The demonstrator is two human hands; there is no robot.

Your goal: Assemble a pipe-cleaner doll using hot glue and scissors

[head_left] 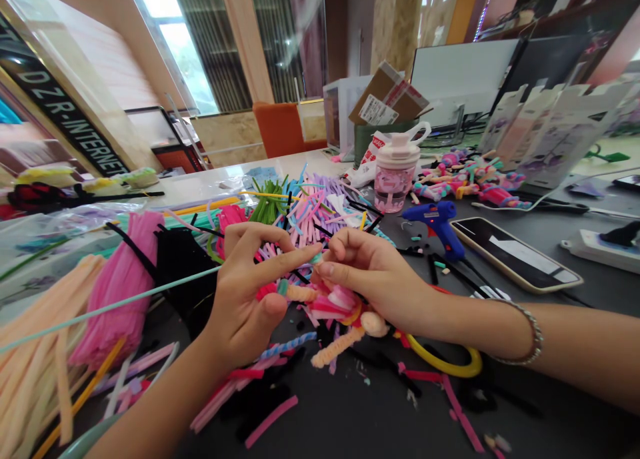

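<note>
My left hand [245,292] grips a small pipe-cleaner doll [336,307] of peach, pink and red, its thumb pressed on the doll's peach arm and its forefinger stretched out to the right. My right hand [373,275] is closed in a pinch at the tip of that forefinger, on the end of a long pale-teal pipe cleaner [110,305] that runs off to the left. The doll's peach legs [333,352] hang below both hands over the dark table [380,419].
Bundles of pink [123,285], peach [35,352] and black [183,259] pipe cleaners lie at the left, cut pieces behind the hands. A blue glue gun [437,222], a phone [515,253], a pink bottle [396,175], finished dolls [465,175] and a yellow ring [445,362] lie at the right.
</note>
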